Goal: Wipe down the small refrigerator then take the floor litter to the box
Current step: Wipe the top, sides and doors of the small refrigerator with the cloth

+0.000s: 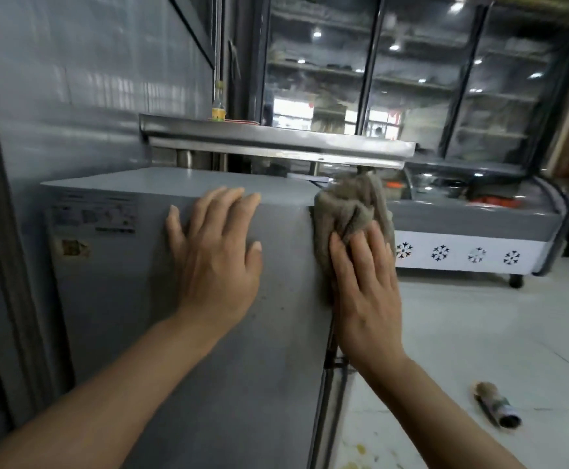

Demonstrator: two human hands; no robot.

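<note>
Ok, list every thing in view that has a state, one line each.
Small refrigerator: upright, side panel being wiped near its right edge.
Cloth: bunched, pressed against the refrigerator's right edge.
Right hand: fingers straight, pressing the cloth.
Left hand: flat on the side panel, fingertips over the top edge.
Rolled litter: lying on the floor, untouched.
Display freezer: lid closed.

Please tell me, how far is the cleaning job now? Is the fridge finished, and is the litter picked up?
Still at the first step. The right hand presses the cloth against the small refrigerator at its right edge, while the left hand rests flat on its side. I cannot tell how much is wiped already. The rolled litter lies untouched on the floor; no box is visible.
</note>
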